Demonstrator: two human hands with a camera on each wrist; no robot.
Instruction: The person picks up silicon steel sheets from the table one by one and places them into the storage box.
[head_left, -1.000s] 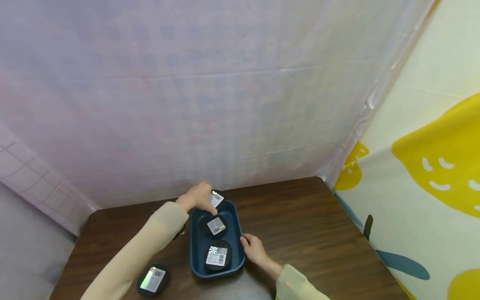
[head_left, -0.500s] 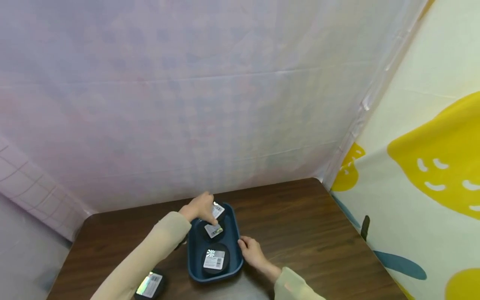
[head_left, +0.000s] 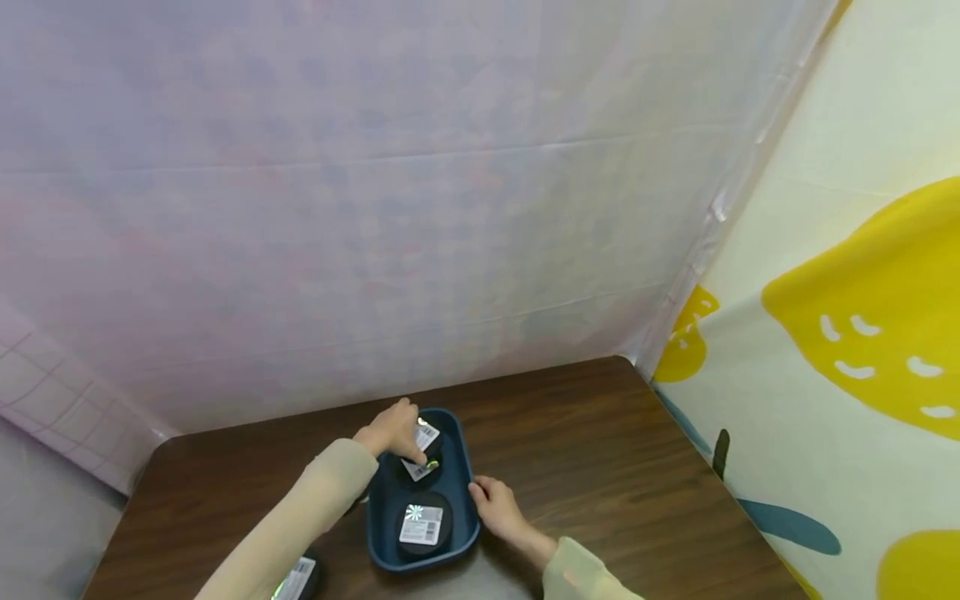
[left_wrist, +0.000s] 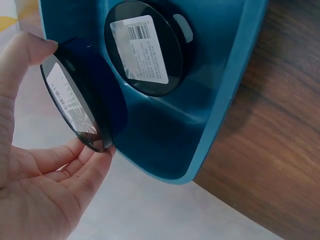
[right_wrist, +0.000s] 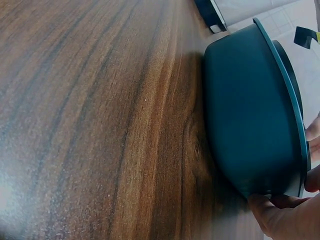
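My left hand (head_left: 395, 431) grips a round black container (left_wrist: 75, 102) with a white barcode label, thumb on one edge and fingertips on the other. It is tilted at the far end of a deep blue tray (left_wrist: 200, 145); whether it touches the bottom I cannot tell. In the head view, a second black container (head_left: 420, 472) is partly hidden by that hand, and a third container (head_left: 423, 527) lies label up in the tray's near end. My right hand (head_left: 501, 510) holds the tray's right side, pinching the wall between thumb and fingers.
Another labelled black container (head_left: 297, 579) lies on the brown wooden table (head_left: 577, 433) left of the tray, cut off by the lower frame edge. A pale cloth wall (head_left: 375, 250) hangs behind the table; a lemon-print cloth (head_left: 847, 292) hangs at the right.
My left hand has brought the held container from above the tray's far rim inward and down within the rim. The right hand keeps its hold on the tray. The head view has shifted slightly.
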